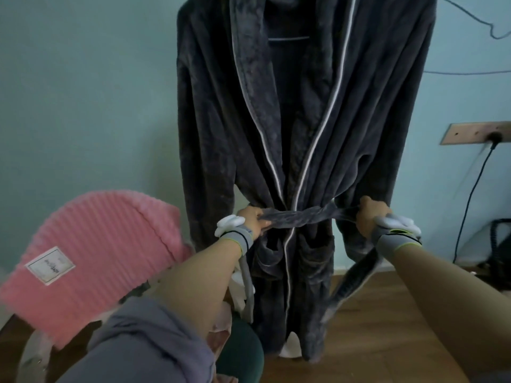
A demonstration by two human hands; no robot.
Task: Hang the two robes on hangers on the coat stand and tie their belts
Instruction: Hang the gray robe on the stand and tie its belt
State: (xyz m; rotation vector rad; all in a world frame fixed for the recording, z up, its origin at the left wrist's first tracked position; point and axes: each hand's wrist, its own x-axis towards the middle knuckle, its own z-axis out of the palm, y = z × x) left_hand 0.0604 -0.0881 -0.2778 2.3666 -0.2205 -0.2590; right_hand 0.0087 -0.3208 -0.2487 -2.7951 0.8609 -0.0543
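Robe (304, 120), dark grey plush with pale piping along the lapels, hangs upright on a hanger (289, 38) between and above both hands. Belt (298, 215) crosses the waist in one twisted overlap, stretched level between the hands. Left hand (253, 221) grips the belt end on the left; right hand (372, 217) grips the opposite end, its tail dropping below the wrist. Pink robe (94, 250) lies draped beside the left forearm.
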